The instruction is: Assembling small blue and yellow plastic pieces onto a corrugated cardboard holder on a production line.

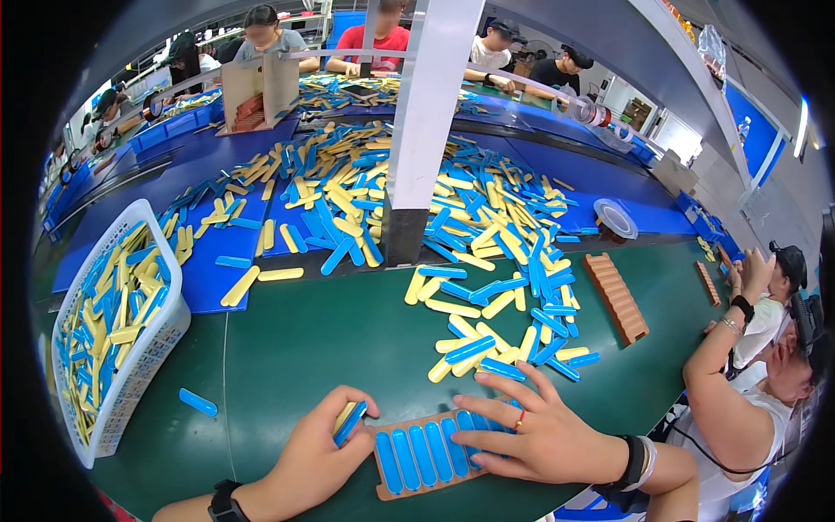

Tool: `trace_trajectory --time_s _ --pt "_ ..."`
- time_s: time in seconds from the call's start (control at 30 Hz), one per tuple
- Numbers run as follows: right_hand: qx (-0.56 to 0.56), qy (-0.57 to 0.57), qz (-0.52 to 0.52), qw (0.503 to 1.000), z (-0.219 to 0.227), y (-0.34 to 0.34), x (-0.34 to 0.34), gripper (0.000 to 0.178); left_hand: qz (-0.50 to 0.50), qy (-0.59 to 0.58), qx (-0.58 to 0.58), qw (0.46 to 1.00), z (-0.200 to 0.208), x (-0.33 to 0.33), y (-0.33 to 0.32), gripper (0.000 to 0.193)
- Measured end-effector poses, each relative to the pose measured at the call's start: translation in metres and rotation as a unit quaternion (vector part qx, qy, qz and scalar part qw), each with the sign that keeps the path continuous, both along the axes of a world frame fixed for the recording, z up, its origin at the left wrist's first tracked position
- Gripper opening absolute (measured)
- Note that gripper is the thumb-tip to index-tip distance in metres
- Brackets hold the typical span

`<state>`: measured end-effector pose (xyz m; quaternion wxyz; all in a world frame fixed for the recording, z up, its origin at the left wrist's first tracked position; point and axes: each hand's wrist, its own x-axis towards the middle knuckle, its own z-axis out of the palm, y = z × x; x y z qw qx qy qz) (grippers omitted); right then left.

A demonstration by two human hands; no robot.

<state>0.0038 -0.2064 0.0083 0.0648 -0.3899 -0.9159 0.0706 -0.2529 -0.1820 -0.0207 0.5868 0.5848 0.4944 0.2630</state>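
Note:
My left hand is closed around a small stack of blue and yellow rounded strips, left of a brown grooved tray. Blue strips lie side by side in the tray's slots. Over the tray's right part, my right hand is spread with its fingers apart, its lower fingertips at the blue strips. Its palm and fingers hide the slots beneath. Just beyond its fingertips lies a loose blue strip, at the edge of the scattered pile.
A big heap of blue and yellow strips covers the table's middle. At left stands a white basket full of strips; a lone blue strip lies beside it. Another brown tray, a white post and a co-worker's arm are to the right.

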Motion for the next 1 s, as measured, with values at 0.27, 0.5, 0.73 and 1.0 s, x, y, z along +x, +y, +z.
trace_trajectory --time_s 0.27,0.5,0.73,1.0 --pt "0.066 -0.017 0.017 0.998 0.001 0.001 -0.003 0.023 0.005 0.011 -0.006 1.000 0.002 0.001 0.001 0.013" --pt "0.049 -0.023 -0.010 0.998 0.001 -0.004 0.006 0.026 0.008 -0.003 0.004 1.000 0.000 0.002 -0.002 0.015" --pt "0.037 -0.015 -0.015 0.999 -0.001 -0.007 0.007 0.026 0.004 0.011 -0.008 1.000 0.001 0.003 0.000 0.012" --pt "0.035 -0.010 -0.003 0.999 0.003 0.001 0.006 0.023 0.004 -0.003 -0.014 1.000 0.002 0.001 0.001 0.013"
